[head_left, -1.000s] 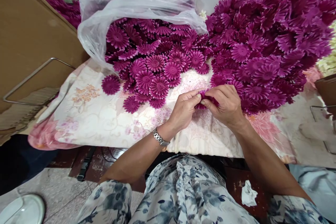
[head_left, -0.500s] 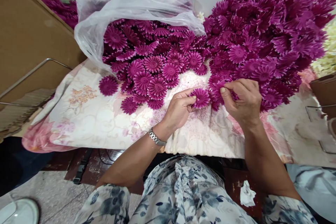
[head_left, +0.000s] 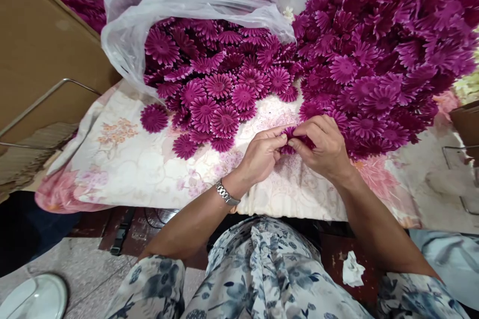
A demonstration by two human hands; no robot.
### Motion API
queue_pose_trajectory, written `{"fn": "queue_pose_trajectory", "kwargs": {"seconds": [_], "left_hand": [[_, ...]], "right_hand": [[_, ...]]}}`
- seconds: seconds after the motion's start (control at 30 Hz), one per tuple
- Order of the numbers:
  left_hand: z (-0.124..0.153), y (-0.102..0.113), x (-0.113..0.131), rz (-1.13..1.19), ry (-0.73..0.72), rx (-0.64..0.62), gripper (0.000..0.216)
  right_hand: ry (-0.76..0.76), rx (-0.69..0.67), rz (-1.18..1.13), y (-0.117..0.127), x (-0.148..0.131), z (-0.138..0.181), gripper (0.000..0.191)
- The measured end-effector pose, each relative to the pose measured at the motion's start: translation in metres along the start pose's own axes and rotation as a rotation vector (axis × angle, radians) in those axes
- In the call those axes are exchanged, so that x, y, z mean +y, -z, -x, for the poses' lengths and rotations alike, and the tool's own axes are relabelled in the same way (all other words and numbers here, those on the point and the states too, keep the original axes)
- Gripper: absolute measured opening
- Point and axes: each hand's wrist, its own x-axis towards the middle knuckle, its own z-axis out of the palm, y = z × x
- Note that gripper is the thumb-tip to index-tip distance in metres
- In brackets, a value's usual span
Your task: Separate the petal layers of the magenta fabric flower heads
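While the left hand (head_left: 260, 157) pinches a small purple flower (head_left: 288, 133) between thumb and forefinger, the right hand (head_left: 322, 147) meets it from the other side, its thumb and forefinger nearly closed on the same petals. The tips of the two hands almost touch, and they hide most of the flower, which is just above the cloth (head_left: 145, 174), near the front of the large heap (head_left: 374, 60) of purple flowers. The other fingers of both hands are curled in.

Behind and to the left, a clear plastic bag (head_left: 123, 40) lies on its side with its mouth wide toward the person. It is full of the same flowers, and many spill from it onto the cloth. One loose flower (head_left: 154, 118) sits just left of the spill.

Half a second ago the right hand was apart, at the heap's edge, and a flower showed its full round face in the left hand. Now both hands are together at the flower; the bag and spilled flowers have stayed put.
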Motion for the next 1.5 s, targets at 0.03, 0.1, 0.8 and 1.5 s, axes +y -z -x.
{"fn": "queue_pose_trajectory", "kwargs": {"seconds": [0.03, 0.1, 0.8, 1.5], "left_hand": [[0.0, 0.0, -0.001, -0.002, -0.006, -0.011, 0.021], [0.001, 0.001, -0.001, -0.001, -0.011, -0.026, 0.021], [0.0, 0.002, 0.006, -0.031, -0.089, 0.041, 0.024], [0.001, 0.0, 0.007, -0.058, -0.102, 0.063, 0.026]], "right_hand": [[-0.003, 0.001, -0.005, -0.001, 0.0, 0.0, 0.012], [0.003, 0.012, -0.009, -0.001, 0.001, 0.001, 0.009], [-0.034, 0.071, 0.092, 0.017, 0.014, 0.001, 0.02], [-0.271, 0.166, 0.1, 0.026, 0.025, 0.003, 0.015]]}}
